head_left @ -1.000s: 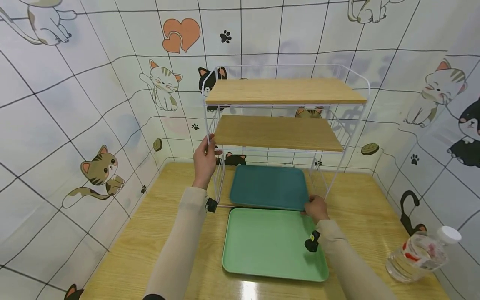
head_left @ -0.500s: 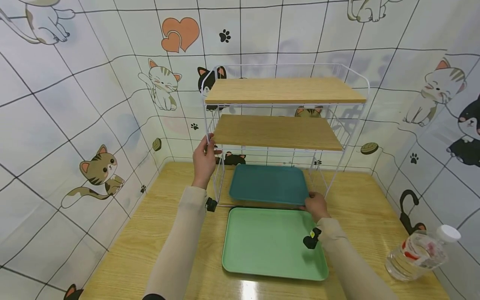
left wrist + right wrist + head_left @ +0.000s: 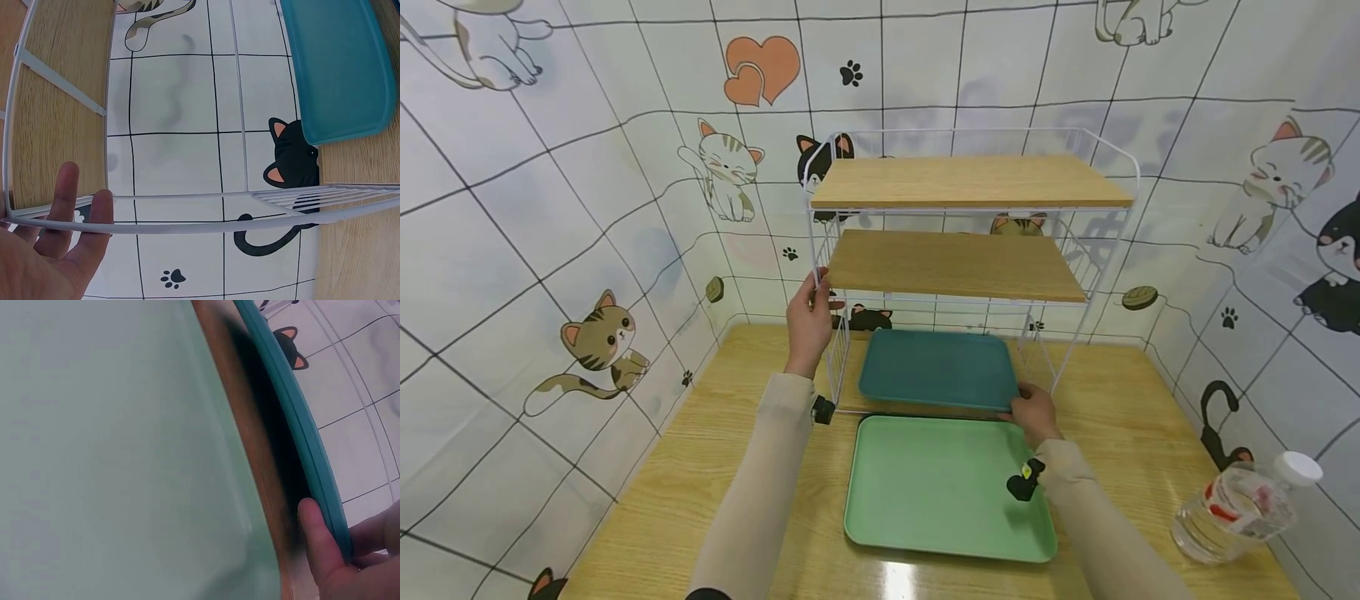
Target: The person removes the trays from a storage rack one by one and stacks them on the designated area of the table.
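A white wire shelf rack (image 3: 961, 299) with two wooden boards stands against the back wall. My left hand (image 3: 809, 325) holds its left front post, beside the lower board (image 3: 955, 265); in the left wrist view the fingers (image 3: 100, 215) reach past the white wire. Under that board is a dark teal tray (image 3: 938, 371), its front edge raised off the table. My right hand (image 3: 1034, 415) pinches the tray's right front corner, thumb on one side and fingers on the other in the right wrist view. In front lies a light green tray (image 3: 951, 492).
On the right of the wooden table (image 3: 760, 517) stands a clear water bottle (image 3: 1236, 512) with a white cap. Cat-printed walls (image 3: 925, 67) close in the back and both sides. The upper board (image 3: 970, 182) spans the rack's top.
The teal tray's front edge has risen a little, and my right hand has gone up slightly with it. My left hand stays on the post. The green tray has not moved.
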Motion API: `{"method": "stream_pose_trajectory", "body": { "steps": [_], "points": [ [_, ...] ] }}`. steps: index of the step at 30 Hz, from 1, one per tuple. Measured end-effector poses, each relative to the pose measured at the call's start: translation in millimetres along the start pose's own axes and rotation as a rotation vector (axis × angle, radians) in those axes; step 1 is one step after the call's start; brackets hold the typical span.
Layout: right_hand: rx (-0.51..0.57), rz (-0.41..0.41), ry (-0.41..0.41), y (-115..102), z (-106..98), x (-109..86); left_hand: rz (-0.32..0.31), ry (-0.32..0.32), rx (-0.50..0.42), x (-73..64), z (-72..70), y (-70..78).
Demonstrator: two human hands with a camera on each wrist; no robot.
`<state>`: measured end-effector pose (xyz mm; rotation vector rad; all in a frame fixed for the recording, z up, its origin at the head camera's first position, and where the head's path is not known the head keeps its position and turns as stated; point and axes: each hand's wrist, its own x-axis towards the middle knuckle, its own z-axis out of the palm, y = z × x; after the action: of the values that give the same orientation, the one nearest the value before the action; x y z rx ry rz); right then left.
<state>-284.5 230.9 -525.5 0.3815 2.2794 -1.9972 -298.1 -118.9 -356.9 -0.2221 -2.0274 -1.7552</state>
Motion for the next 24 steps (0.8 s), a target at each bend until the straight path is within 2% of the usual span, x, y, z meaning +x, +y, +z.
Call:
{"method": "stream_pose_trajectory", "body": {
  "steps": [7, 17, 24],
  "points": [
    [0.16, -0.018, -0.004, -0.5, 1.3, 4.6, 0.012, 0.026, -0.021, 15.8, 4.2, -40.8],
    [0.174, -0.059, 0.017, -9.7, -0.5, -9.3, 0.0, 0.021, -0.023, 15.0, 6.2, -38.7],
    [0.186, -0.071, 0.0, -4.8, -5.1, -26.4, -0.012, 0.033, -0.013, 14.8, 5.1, -40.4]
  ]
}}
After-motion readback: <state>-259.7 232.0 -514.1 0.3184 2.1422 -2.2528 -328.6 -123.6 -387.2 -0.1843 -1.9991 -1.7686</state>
